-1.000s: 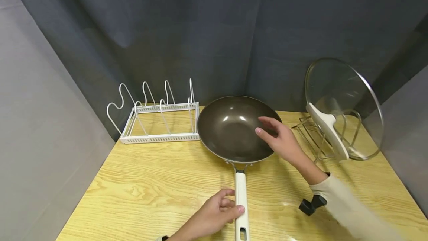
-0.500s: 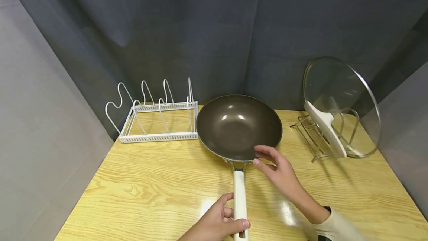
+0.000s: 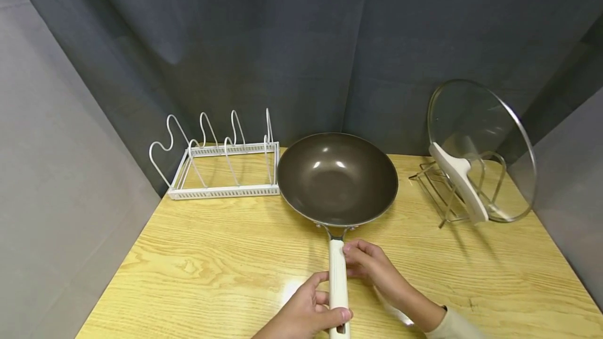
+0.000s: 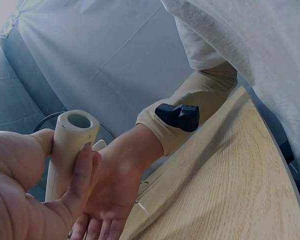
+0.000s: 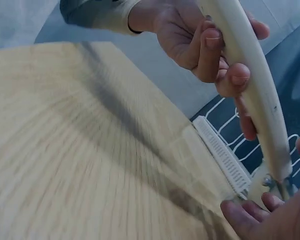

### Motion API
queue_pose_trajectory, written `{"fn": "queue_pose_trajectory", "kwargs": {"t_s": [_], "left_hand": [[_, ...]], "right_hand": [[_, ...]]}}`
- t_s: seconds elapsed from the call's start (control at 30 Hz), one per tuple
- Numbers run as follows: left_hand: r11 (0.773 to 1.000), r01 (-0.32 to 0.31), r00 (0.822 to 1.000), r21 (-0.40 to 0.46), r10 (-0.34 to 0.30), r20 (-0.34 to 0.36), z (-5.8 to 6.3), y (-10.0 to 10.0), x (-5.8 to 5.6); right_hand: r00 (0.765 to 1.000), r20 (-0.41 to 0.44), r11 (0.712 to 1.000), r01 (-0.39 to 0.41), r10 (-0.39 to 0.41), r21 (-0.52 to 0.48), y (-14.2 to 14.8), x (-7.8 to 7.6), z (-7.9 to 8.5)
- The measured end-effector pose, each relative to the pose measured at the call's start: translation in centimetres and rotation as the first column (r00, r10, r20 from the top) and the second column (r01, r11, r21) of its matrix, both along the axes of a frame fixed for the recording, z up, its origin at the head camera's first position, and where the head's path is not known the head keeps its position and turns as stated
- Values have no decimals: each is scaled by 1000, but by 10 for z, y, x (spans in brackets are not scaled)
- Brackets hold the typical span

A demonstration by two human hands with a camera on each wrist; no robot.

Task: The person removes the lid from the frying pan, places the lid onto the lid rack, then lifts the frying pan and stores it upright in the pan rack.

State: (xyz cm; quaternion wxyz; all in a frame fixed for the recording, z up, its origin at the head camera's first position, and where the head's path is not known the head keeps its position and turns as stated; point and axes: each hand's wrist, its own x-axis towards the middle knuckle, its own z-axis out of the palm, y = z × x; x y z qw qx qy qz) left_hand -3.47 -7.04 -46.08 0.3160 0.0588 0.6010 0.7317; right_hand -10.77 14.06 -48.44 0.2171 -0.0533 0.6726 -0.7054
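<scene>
A dark brown wok (image 3: 336, 182) with a long cream handle (image 3: 337, 263) sits at the middle of the table, its handle toward me. My left hand (image 3: 301, 310) grips the handle near its free end, thumb across the top and fingers at the left side and underneath. Just right of the handle's wok end is my right hand (image 3: 379, 273), its thumb close to the handle's edge. In the right wrist view the right hand's fingers (image 5: 240, 215) are spread loosely below the handle; whether they touch it, I cannot tell. The left wrist view shows the handle's hollow end (image 4: 79, 120).
Left of the wok, close to its rim, stands a white wire rack (image 3: 223, 192) with upright loops. At the right a glass lid with a white handle (image 3: 459, 182) leans in a metal wire stand (image 3: 447, 218). A dark curtain (image 3: 301, 51) hangs behind the wooden table (image 3: 212, 255).
My right hand has moved from over the wok's right side down toward me, to beside the handle. My left hand has slid slightly toward the handle's end. The wok has hardly moved.
</scene>
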Motion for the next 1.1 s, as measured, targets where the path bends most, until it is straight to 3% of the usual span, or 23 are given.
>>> {"fn": "queue_pose_trajectory", "kwargs": {"t_s": [0.07, 0.17, 0.37, 0.53, 0.7, 0.8, 0.87, 0.93, 1.1], "left_hand": [[1000, 1, 1000, 9, -1, 0, 0, 1, 0], [999, 2, 1000, 33, -2, -3, -1, 1, 0], [997, 11, 1000, 77, -9, -26, -1, 0, 0], [997, 40, 998, 67, -37, -43, -2, -1, -2], [998, 20, 999, 52, -18, -47, -1, -2, -1], [999, 15, 999, 50, -12, -47, 0, -1, -1], [999, 17, 999, 42, -15, -51, 0, -2, -1], [999, 23, 998, 26, -21, -60, 0, -2, -2], [999, 31, 997, -34, -34, -74, 0, -4, -5]], "right_hand": [[997, 47, 996, -54, 57, -71, -3, -2, -3], [987, 131, 983, -68, 91, -171, -10, -7, -5], [940, 285, 920, -68, 189, -385, -26, -16, -3], [902, 362, 857, -18, 236, -514, -36, -20, 0], [871, 419, 777, 71, 257, -625, -40, -20, 3], [858, 441, 744, 111, 263, -659, -41, -19, 5], [856, 454, 743, 131, 249, -656, -41, -18, 6], [860, 461, 763, 145, 218, -631, -43, -17, 7], [889, 446, 847, 153, 106, -508, -47, -15, 9]]}}
